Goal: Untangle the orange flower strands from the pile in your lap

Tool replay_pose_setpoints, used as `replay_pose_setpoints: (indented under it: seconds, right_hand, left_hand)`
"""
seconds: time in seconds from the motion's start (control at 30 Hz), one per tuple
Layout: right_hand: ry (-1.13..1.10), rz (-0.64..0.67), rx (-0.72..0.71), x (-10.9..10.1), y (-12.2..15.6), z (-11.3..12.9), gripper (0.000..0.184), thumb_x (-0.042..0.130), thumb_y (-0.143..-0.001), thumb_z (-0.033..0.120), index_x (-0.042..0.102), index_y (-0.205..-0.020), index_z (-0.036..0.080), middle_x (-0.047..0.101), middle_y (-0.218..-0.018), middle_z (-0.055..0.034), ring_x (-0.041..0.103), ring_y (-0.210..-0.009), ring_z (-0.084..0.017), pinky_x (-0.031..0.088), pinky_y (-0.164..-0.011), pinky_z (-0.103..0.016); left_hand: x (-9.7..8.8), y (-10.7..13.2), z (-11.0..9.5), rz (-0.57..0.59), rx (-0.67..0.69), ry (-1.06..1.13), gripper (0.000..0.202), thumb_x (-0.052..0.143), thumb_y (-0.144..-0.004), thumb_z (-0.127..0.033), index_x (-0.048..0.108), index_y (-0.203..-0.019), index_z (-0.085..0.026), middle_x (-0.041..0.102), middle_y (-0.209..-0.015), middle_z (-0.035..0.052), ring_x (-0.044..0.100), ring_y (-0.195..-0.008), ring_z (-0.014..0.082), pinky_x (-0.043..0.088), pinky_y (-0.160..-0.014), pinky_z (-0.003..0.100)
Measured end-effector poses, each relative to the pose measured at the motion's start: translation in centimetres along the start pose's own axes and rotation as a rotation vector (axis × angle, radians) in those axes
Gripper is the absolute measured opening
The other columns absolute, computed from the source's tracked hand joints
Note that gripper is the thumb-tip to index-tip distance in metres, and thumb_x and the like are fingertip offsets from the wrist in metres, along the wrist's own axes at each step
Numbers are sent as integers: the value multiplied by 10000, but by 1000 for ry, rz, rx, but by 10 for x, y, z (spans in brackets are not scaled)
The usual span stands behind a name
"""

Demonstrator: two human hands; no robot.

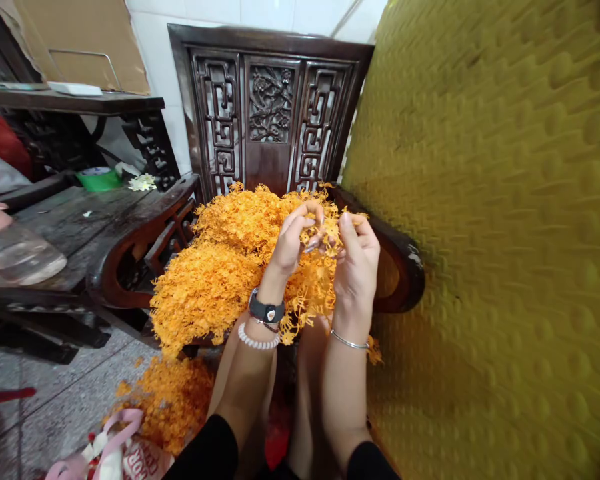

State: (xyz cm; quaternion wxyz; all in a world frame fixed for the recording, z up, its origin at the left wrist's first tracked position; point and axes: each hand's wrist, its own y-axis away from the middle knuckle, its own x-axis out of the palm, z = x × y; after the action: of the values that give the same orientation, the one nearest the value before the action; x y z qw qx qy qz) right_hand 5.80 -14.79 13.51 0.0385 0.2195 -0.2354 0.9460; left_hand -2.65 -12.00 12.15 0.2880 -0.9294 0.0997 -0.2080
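Left hand and right hand pinch tufts from a heap of feathery orange strands.
Both grips are nearly closed on strands; the heap lies before a carved dark-wood chair back, with an orange spill on the grey speckled floor at seven o'clock.

The left hand and right hand rise side by side, fingers pinched inward.
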Motion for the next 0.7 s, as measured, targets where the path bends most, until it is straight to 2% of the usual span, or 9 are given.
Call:
replay_pose_setpoints:
  seconds: [0.1,0.23,0.3,0.4,0.5,0.57,0.63,0.7]
  right_hand:
    - [61,-36,-37,-1,-2,-2,149,651,-711,291,535,-699,198,417,-540,69,347,-424,-38,271,-386,-181]
    - [110,-83,-124,0,-2,-5,143,638,-720,288,530,-698,198,355,-527,74,321,-432,-41,259,-400,-182]
    - [125,-81,-132,2,-1,-6,133,612,-742,292,511,-721,208,341,-536,74,315,-434,-45,259,-404,-182]
    - [158,-79,-166,8,2,-6,116,568,-776,290,474,-763,223,393,-617,58,355,-480,-54,310,-441,-179]
    - [279,-108,-287,13,8,-6,99,534,-799,280,452,-781,226,444,-734,26,455,-636,-86,412,-612,-221]
    - [436,-151,-374,14,10,-6,76,517,-811,279,473,-797,219,461,-813,-1,476,-733,-109,416,-706,-258]
    - [548,-172,-414,12,9,-7,78,510,-815,288,488,-818,213,471,-869,-20,481,-780,-121,407,-735,-273]
    - [544,-146,-380,7,5,-10,109,534,-800,301,476,-832,214,474,-853,-16,483,-759,-116,407,-704,-263]
  left_hand:
    - [-5,4,-5,87,-48,-132,241,396,-834,-369,462,-699,-180,410,-578,-22,361,-438,66,341,-378,193]
    - [-7,8,-15,199,24,-434,326,559,-753,-441,506,-613,-151,429,-564,-27,411,-491,66,350,-418,190]
    - [-7,7,-15,210,48,-506,355,550,-763,-441,485,-570,-150,403,-525,-40,405,-478,64,333,-424,193]
    - [-4,5,-9,107,109,-572,390,462,-827,-425,446,-542,-160,371,-491,-47,377,-449,64,298,-425,210]
    - [1,4,-1,0,206,-663,337,441,-850,-384,487,-600,-163,440,-527,-33,405,-486,78,303,-465,233]
    - [4,3,1,-56,248,-668,300,426,-861,-364,483,-641,-170,449,-540,-33,403,-490,82,303,-478,241]
    - [5,4,2,-99,275,-647,283,412,-869,-352,454,-651,-177,414,-540,-40,378,-482,81,291,-472,240]
    - [3,3,1,-120,275,-612,278,414,-866,-349,431,-645,-183,374,-540,-43,360,-485,81,288,-464,234]
